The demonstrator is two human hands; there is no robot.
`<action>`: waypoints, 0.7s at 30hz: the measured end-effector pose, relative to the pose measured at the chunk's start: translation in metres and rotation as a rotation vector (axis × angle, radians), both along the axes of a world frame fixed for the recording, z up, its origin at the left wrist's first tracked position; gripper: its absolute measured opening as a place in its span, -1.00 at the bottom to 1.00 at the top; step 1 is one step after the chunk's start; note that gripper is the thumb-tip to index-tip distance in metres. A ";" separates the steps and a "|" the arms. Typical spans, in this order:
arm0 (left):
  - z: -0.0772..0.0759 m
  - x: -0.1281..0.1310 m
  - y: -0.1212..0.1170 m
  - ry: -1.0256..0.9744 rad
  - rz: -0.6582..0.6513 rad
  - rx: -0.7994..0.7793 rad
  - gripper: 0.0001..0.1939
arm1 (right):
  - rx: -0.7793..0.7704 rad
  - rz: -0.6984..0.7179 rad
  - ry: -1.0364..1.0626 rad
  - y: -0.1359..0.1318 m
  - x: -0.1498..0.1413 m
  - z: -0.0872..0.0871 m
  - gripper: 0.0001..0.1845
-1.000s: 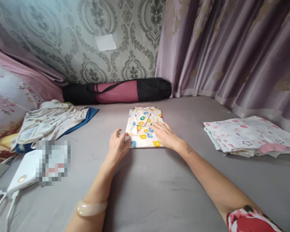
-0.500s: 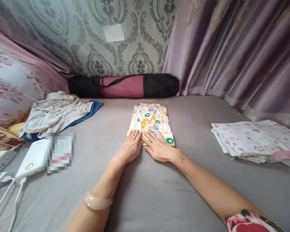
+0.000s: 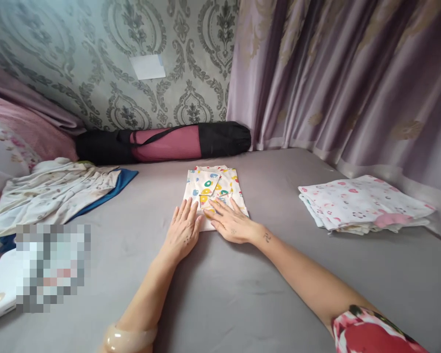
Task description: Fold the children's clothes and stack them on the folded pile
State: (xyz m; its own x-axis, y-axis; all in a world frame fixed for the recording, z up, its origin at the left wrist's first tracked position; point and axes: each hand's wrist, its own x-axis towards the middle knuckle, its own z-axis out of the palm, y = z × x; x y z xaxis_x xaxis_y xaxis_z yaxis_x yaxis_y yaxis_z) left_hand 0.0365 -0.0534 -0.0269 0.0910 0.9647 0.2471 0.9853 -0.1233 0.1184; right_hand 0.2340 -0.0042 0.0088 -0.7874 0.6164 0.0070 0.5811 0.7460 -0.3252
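A small white shirt [image 3: 209, 184] with blue, yellow, green and red prints lies folded on the grey bed sheet, its sleeves laid across the body and its collar end away from me. My left hand [image 3: 183, 229] rests flat over its near left corner, fingers stretched forward. Flat on the near right part lies my right hand [image 3: 231, 220], with fingers spread. Between the two hands a pale strip of the near edge shows. Both palms hide the rest of that edge.
A folded stack of pink-and-white printed cloth [image 3: 356, 203] lies at right. Crumpled clothes [image 3: 59, 191] are at left, with a white device [image 3: 7, 274] and a blurred-out item nearer me. A black and maroon roll bag [image 3: 165, 142] lies along the wall beside the purple curtain [image 3: 297, 73].
My left hand went from curled at the shirt's left edge to flat on its near edge. My right hand slid nearer me, then both hands spread slightly apart. The view shifted.
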 end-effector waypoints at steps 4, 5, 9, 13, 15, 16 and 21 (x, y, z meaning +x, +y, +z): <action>-0.008 -0.001 0.004 0.033 -0.031 -0.152 -0.40 | -0.050 0.021 -0.041 0.004 0.000 -0.008 -0.43; -0.009 -0.001 0.004 0.039 -0.031 -0.185 -0.39 | -0.061 0.018 -0.045 0.005 0.000 -0.010 -0.43; -0.003 0.003 0.004 0.052 -0.014 -0.250 -0.37 | -0.065 0.019 -0.044 0.006 0.000 -0.009 -0.42; 0.005 0.007 0.001 0.082 -0.003 -0.280 -0.38 | -0.058 0.019 -0.060 0.006 0.000 -0.007 -0.41; 0.008 0.006 0.001 0.089 -0.012 -0.286 -0.37 | -0.056 -0.011 -0.070 0.004 0.000 -0.007 -0.40; 0.009 0.004 0.002 0.086 -0.029 -0.295 -0.37 | -0.049 -0.027 -0.068 0.003 -0.001 -0.006 -0.39; 0.022 -0.005 0.008 0.063 -0.126 -0.268 -0.47 | -0.044 -0.005 -0.034 -0.011 -0.001 0.002 -0.36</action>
State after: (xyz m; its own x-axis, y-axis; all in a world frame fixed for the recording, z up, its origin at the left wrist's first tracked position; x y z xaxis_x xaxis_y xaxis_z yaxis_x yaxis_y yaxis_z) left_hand 0.0316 -0.0450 -0.0053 0.2216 0.9748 -0.0252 0.9706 -0.2180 0.1022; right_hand 0.2333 -0.0150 0.0109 -0.7838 0.6192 -0.0467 0.5958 0.7289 -0.3373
